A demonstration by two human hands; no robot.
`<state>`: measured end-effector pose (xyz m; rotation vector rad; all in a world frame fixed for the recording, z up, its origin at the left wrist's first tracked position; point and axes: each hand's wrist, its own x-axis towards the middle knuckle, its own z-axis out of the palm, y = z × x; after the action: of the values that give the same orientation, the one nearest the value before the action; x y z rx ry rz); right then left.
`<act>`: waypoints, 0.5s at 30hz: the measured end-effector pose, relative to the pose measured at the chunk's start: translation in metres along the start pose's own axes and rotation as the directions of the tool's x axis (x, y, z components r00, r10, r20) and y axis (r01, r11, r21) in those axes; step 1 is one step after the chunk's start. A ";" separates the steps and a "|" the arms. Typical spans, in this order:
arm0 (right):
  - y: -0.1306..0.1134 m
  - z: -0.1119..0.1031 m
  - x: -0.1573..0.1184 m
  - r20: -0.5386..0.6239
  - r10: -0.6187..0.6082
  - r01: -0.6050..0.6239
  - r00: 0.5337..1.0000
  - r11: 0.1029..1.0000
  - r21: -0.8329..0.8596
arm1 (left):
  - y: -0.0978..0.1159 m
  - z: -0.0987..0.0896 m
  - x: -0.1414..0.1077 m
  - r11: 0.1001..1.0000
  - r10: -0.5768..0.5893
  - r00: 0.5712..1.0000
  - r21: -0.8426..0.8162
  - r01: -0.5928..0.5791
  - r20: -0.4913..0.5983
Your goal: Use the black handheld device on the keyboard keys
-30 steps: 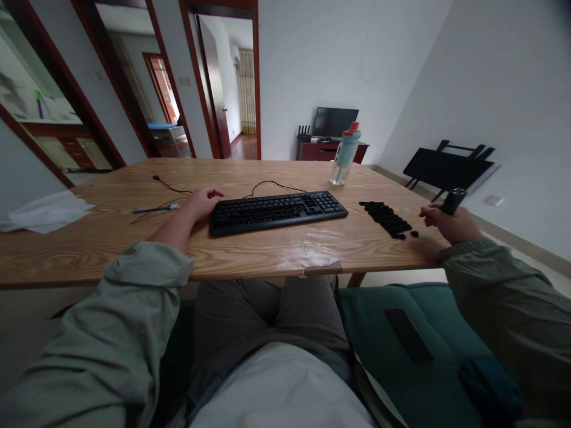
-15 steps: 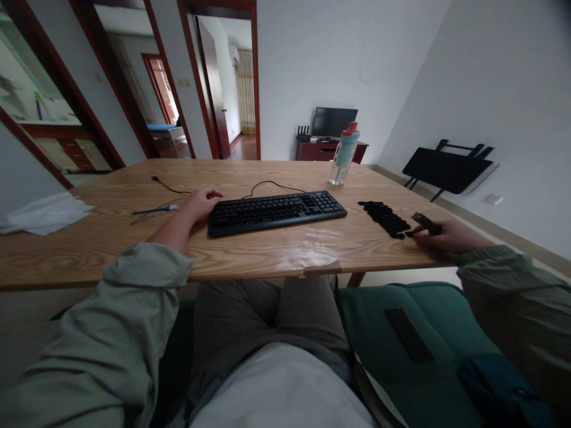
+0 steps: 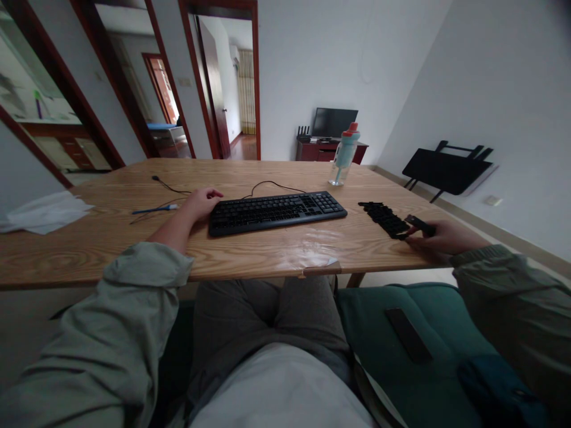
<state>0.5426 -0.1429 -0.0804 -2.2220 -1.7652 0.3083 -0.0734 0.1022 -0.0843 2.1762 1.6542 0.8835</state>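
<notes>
A black keyboard (image 3: 276, 213) lies on the wooden table, some of its middle keys looking uneven. My left hand (image 3: 203, 203) rests at its left end, fingers loosely apart and nothing held. On the right, small black keycaps (image 3: 384, 219) lie in close rows. My right hand (image 3: 435, 236) is beside the near end of these rows, wrapped round a small dark tool (image 3: 420, 225); its fingertips touch the nearest pieces. A blue brush (image 3: 154, 210) lies left of my left hand.
A clear bottle with a red and teal lid (image 3: 344, 156) stands behind the keyboard. White tissue (image 3: 47, 212) lies at the table's left. The keyboard's cable (image 3: 267, 182) runs behind it. A dark phone (image 3: 408, 334) rests on the green seat (image 3: 366, 309).
My right hand has moved slightly left, with the dark tool, closer to the near end of the keycap rows. My left hand and the keyboard have stayed put.
</notes>
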 end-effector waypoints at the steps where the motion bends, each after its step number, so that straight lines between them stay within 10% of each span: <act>1: -0.002 0.000 0.000 -0.015 -0.002 0.002 1.000 1.000 0.001 | 0.000 0.000 0.000 1.000 -0.002 1.000 -0.002 0.002 0.003; 15: -0.010 -0.001 -0.006 -0.043 -0.019 0.020 0.999 0.999 0.025 | -0.001 0.000 0.000 0.999 0.034 0.999 -0.011 -0.034 0.007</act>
<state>0.5320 -0.1470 -0.0761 -2.1764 -1.7497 0.2757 -0.0739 0.1027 -0.0844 2.2036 1.6100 0.8903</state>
